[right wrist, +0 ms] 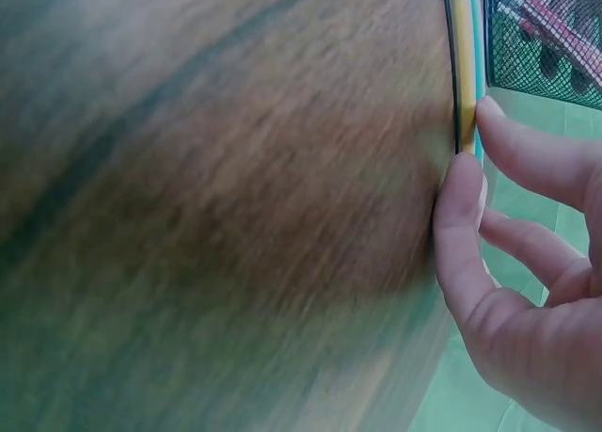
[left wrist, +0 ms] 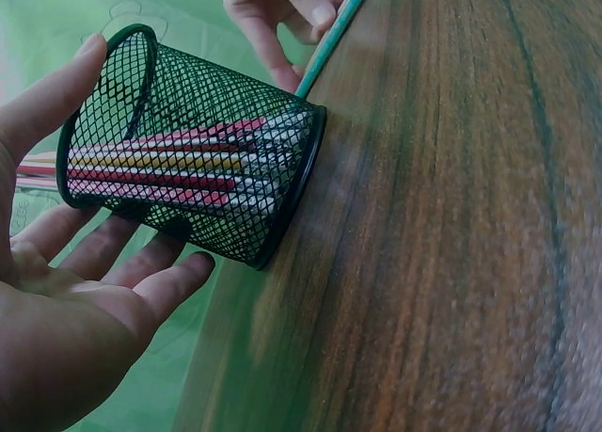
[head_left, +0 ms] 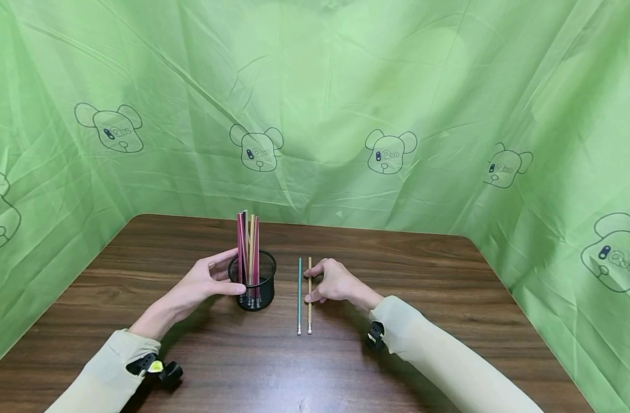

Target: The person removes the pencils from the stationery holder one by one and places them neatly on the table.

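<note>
My left hand [head_left: 203,281] holds a black mesh pencil cup [head_left: 263,295], thumb at the rim and fingers along its side. Several pencils [head_left: 255,246], mostly dark red with a yellow one and a black one among them, stand in the cup, eraser ends down. Beside it lie a teal pencil [head_left: 300,295] and a natural yellow pencil [head_left: 309,315], parallel, erasers toward me. The thumb and fingertips of my right hand [head_left: 337,281] pinch the yellow pencil near its middle. In the right wrist view, the yellow pencil [right wrist: 465,65] runs up from between the fingertips.
The dark wood-grain table [head_left: 216,367] stands against green cloth [head_left: 320,69] printed with bear heads, at the back and both sides. A small black device is strapped to each sleeve.
</note>
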Motion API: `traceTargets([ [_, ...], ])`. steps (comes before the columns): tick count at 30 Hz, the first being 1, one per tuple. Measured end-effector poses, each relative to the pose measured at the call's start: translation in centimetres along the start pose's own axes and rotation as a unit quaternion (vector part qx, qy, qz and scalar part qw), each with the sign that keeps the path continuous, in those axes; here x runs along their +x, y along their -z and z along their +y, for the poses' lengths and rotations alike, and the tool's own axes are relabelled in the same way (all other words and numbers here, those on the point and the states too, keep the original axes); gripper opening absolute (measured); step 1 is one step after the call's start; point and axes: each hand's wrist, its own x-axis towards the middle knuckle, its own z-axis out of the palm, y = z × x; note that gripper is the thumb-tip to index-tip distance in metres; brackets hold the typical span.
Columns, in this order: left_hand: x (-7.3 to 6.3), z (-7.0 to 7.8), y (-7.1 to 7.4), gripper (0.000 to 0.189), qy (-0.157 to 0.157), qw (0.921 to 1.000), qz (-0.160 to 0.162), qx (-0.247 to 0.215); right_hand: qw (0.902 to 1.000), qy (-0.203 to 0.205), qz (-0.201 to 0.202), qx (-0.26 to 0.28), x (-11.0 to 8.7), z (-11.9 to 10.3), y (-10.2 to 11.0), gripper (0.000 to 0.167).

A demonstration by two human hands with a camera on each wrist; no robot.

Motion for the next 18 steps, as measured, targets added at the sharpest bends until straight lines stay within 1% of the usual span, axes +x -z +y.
traceTargets([
  [11,0.00,-0.02,-0.03,0.094,0.000,1.0000,0.002,0.003,0.9998,0.017,-0.007,0.005,-0.13,0.28,0.17,0.051],
  [18,-0.05,0.07,-0.04,0.093,0.001,1.0000,0.000,0.002,0.9994,0.034,-0.007,-0.007,-0.09,0.37,0.27,0.052],
])
